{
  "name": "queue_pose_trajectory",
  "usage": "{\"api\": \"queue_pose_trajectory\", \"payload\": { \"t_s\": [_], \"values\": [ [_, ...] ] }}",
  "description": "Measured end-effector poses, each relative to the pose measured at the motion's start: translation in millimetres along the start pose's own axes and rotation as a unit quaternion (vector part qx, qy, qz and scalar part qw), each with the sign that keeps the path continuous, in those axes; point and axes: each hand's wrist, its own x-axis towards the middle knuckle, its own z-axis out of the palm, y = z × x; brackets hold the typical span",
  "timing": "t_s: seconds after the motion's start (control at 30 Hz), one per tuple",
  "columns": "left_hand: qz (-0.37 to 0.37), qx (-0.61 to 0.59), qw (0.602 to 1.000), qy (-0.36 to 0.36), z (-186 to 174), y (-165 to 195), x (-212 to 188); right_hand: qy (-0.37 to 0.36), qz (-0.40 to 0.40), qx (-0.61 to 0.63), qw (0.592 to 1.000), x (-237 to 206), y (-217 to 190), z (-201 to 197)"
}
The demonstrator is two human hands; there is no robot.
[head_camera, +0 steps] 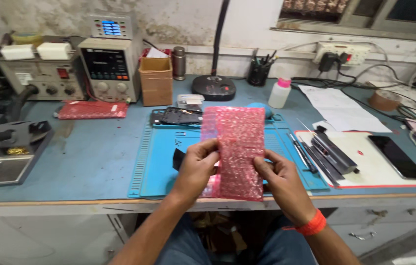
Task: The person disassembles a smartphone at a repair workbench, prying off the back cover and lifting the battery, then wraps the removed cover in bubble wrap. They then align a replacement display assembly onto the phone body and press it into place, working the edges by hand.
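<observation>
Both forearms reach forward from the bottom of the view and meet over the near edge of the bench, wrists bent slightly inward. The left hand is clamped on the left edge of a pink bubble-wrap pouch, thumb on the front and fingers curled behind it, where a small black flat part sticks out to the left of the pouch. The right hand grips the pouch's lower right side, thumb pressed on the front; an orange band circles that wrist. The pouch is held upright above the front of a blue silicone work mat that lies on the blue bench top. At the mat's far edge lies a dark phone frame, with a small clear plastic box just behind it. To the right, black tools and a dark phone lie on a white pad with a red border. Farther back stand a white bottle with a pink cap, a black pen cup and a plain brown cardboard box. A flat red anti-static bag lies at the left, in front of a grey power supply.
</observation>
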Motion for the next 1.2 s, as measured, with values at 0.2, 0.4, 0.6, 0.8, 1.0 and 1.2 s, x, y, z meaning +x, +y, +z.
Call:
{"api": "queue_pose_trajectory", "payload": {
  "t_s": [0.2, 0.4, 0.6, 0.8, 1.0, 1.2],
  "values": [
    [-0.036, 0.01, 0.998, -0.049, -2.4, 8.3, -3.3, 0.018, 0.021, -0.051, 0.998, -13.9, -2.9, -19.7],
    [-0.002, 0.021, 0.996, -0.083, 11.6, 10.1, -5.4, -0.032, 0.004, -0.102, 0.994, -20.1, 4.8, -41.9],
    [0.01, 0.065, 0.997, -0.032, 22.4, 20.6, -11.8, -0.007, 0.001, -0.139, 0.99, -18.1, 3.8, -45.4],
    [0.014, 0.066, 0.997, -0.025, 25.6, 29.7, -13.7, -0.015, -0.009, -0.133, 0.991, -16.1, 3.8, -44.8],
    [0.015, 0.074, 0.997, -0.018, 23.8, 30.8, -15.1, -0.028, -0.013, -0.128, 0.991, -13.8, 1.1, -41.3],
    [0.01, 0.063, 0.998, -0.004, 17.9, 29.1, -14.5, -0.05, -0.005, -0.13, 0.99, -2.9, 13.7, -48.3]
  ]
}}
